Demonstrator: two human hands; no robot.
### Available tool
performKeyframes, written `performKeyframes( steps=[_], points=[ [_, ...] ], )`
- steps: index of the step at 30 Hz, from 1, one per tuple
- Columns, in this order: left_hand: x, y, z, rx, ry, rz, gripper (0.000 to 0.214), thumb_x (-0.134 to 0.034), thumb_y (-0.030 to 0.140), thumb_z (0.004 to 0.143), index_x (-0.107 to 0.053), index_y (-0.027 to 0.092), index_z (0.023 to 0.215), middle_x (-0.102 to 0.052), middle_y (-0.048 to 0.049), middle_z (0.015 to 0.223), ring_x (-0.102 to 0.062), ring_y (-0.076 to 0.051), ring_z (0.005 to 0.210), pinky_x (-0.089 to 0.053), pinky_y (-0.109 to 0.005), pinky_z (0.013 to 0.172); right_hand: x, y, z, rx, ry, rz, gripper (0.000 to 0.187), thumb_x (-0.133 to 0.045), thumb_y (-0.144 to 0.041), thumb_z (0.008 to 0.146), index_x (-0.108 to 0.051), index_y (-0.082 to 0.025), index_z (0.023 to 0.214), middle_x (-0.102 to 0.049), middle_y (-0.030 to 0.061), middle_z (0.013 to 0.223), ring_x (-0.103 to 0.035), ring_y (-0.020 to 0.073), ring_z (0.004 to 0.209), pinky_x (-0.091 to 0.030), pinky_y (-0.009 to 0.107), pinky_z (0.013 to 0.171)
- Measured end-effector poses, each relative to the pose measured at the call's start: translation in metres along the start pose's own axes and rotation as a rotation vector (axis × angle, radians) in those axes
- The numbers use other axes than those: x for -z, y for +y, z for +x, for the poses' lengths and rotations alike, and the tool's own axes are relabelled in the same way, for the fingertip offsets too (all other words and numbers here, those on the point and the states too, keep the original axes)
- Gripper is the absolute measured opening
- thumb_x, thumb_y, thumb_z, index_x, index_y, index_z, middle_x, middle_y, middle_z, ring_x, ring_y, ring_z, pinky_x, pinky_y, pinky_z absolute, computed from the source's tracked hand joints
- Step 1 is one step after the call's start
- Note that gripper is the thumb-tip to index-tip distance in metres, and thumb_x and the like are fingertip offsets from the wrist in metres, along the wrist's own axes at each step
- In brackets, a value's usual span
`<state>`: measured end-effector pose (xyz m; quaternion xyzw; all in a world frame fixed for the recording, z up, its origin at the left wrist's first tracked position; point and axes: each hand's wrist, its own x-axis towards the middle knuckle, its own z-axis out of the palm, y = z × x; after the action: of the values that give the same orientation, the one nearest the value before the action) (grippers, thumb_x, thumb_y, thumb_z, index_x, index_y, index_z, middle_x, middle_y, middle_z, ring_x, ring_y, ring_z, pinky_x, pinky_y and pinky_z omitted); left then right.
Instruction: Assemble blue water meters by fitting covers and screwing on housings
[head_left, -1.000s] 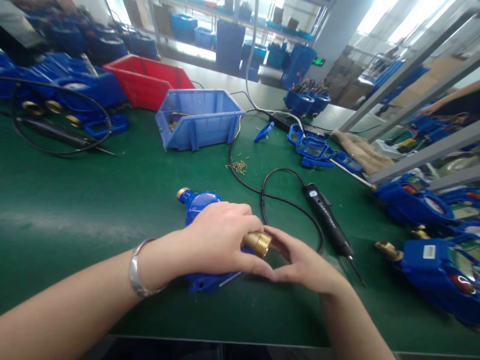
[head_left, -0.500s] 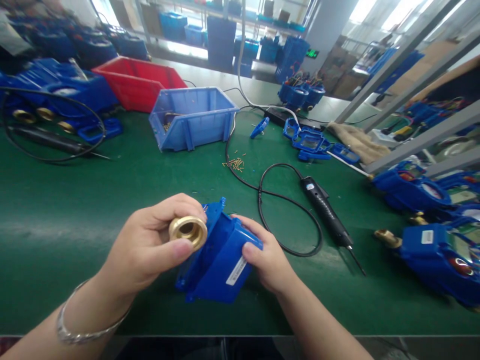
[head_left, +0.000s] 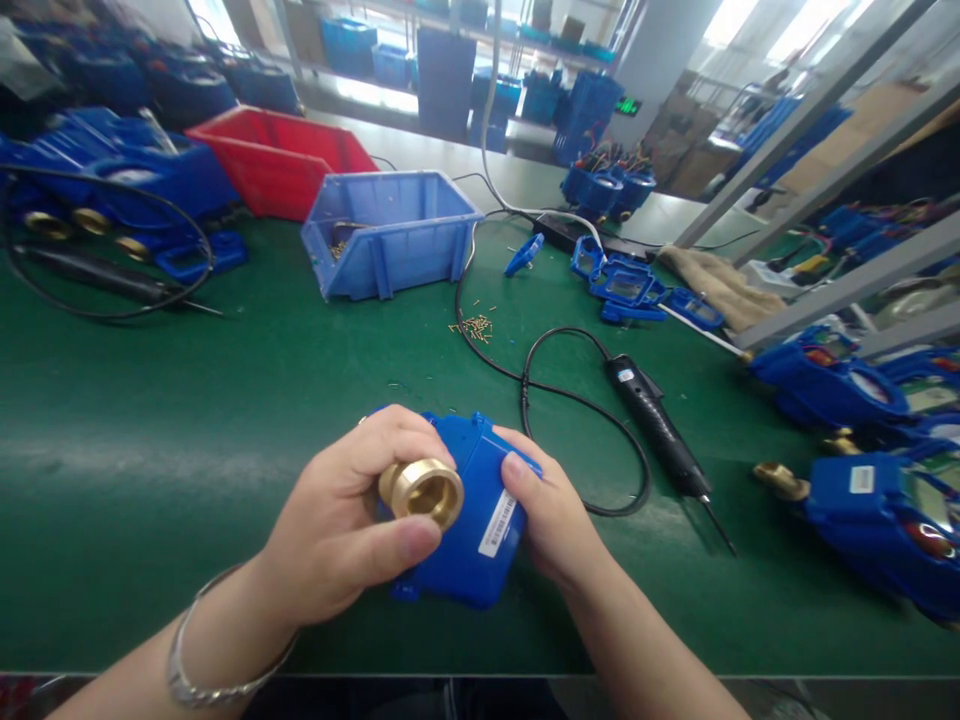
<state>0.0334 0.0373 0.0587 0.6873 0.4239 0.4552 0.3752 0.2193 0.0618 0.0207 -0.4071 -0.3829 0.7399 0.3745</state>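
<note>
My left hand (head_left: 352, 520) is wrapped around a brass pipe fitting (head_left: 431, 495), its round open end facing me. Behind it, my right hand (head_left: 551, 505) grips the right side of a blue meter housing (head_left: 465, 570), thumb on top near a white barcode label (head_left: 496, 525). The fitting lies against the housing's left part; how the two join is hidden by my left fingers. Right of my hands, a black electric screwdriver (head_left: 660, 430) lies on the green table with its cable looped. Small brass screws (head_left: 475, 327) are scattered beyond the housing.
A light-blue bin (head_left: 397, 260) and a red bin (head_left: 262, 185) stand at the back. Blue meters with brass ends (head_left: 135, 175) fill the left; others (head_left: 847, 500) sit at the right. Another screwdriver (head_left: 97, 275) lies left. Blue lid frames (head_left: 626, 285) lie near a grey rail (head_left: 832, 285).
My left hand has moved right with the brass fitting, now overlapping the housing. The gap seen between the blue parts no longer shows, and the housing has turned slightly.
</note>
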Motion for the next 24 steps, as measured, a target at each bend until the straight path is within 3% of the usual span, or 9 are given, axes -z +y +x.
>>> performKeyframes(
  steps=[5,8,10,13,16,18,22,24],
  points=[
    [-0.005,0.002,0.002,-0.026,-0.010,-0.001,0.027,-0.054,0.048,0.082,-0.061,0.022,0.087,-0.059,-0.0030,0.084,-0.055,-0.019,0.082,-0.044,-0.031,0.073,0.005,-0.006,-0.004,-0.002,-0.018,-0.084,0.054,-0.064,-0.054,0.072,-0.055,-0.019,0.113,-0.069,0.0044,0.090,-0.064,0.0176,0.074,-0.051,0.030,0.070],
    [-0.012,0.005,0.004,-0.018,-0.030,-0.008,0.032,-0.055,0.052,0.080,-0.061,0.021,0.082,-0.059,-0.0036,0.080,-0.054,-0.019,0.080,-0.044,-0.033,0.074,0.009,-0.022,-0.009,0.025,-0.082,-0.384,0.057,-0.060,-0.059,0.074,-0.056,-0.018,0.114,-0.066,0.0069,0.101,-0.062,0.0221,0.088,-0.049,0.034,0.080],
    [-0.019,0.005,0.002,-0.044,-0.076,0.030,0.032,-0.057,0.053,0.078,-0.061,0.022,0.083,-0.060,-0.0031,0.081,-0.055,-0.020,0.082,-0.043,-0.038,0.084,0.011,-0.033,-0.011,0.058,-0.106,-0.596,0.057,-0.060,-0.059,0.073,-0.059,-0.017,0.112,-0.065,0.0074,0.105,-0.059,0.0244,0.095,-0.046,0.036,0.085],
    [-0.027,0.000,-0.007,-0.063,-0.086,-0.013,0.052,-0.060,0.060,0.072,-0.052,0.026,0.111,-0.060,-0.0052,0.102,-0.056,-0.024,0.097,-0.035,-0.047,0.101,0.016,-0.039,-0.012,-0.007,-0.062,-0.645,0.055,-0.065,-0.054,0.071,-0.061,-0.017,0.111,-0.066,0.0077,0.106,-0.060,0.0250,0.095,-0.046,0.036,0.084],
    [-0.029,-0.003,-0.017,-0.054,0.083,-0.245,0.081,-0.055,0.066,0.071,-0.026,0.026,0.135,-0.046,-0.0115,0.126,-0.046,-0.029,0.118,-0.037,-0.047,0.103,0.028,-0.033,-0.009,-0.098,-0.008,-0.468,0.058,-0.072,-0.049,0.063,-0.063,-0.016,0.110,-0.069,0.0080,0.099,-0.063,0.0232,0.085,-0.048,0.033,0.075],
    [-0.028,-0.001,-0.023,-0.112,0.278,-0.278,0.071,-0.054,0.059,0.077,-0.030,0.023,0.133,-0.044,-0.0112,0.124,-0.042,-0.030,0.121,-0.034,-0.049,0.106,0.039,-0.026,-0.006,-0.106,0.007,-0.355,0.058,-0.075,-0.046,0.057,-0.065,-0.016,0.106,-0.070,0.0083,0.096,-0.064,0.0223,0.080,-0.049,0.032,0.071],
    [-0.035,-0.001,-0.043,-0.255,0.585,0.014,0.050,-0.057,0.047,0.077,-0.046,0.027,0.121,-0.050,-0.0057,0.104,-0.051,-0.025,0.104,-0.034,-0.052,0.105,0.057,-0.011,-0.001,-0.072,0.026,-0.258,0.053,-0.075,-0.046,0.051,-0.069,-0.016,0.093,-0.072,0.0096,0.091,-0.065,0.0232,0.075,-0.050,0.034,0.068],
    [-0.044,-0.014,-0.066,-0.241,0.597,0.197,0.056,-0.060,0.049,0.072,-0.042,0.032,0.122,-0.053,-0.0036,0.099,-0.054,-0.026,0.099,-0.037,-0.056,0.101,0.063,-0.005,-0.001,-0.053,0.035,-0.260,0.055,-0.073,-0.050,0.052,-0.069,-0.016,0.095,-0.072,0.0102,0.091,-0.065,0.0248,0.077,-0.051,0.036,0.070]
  ],
)
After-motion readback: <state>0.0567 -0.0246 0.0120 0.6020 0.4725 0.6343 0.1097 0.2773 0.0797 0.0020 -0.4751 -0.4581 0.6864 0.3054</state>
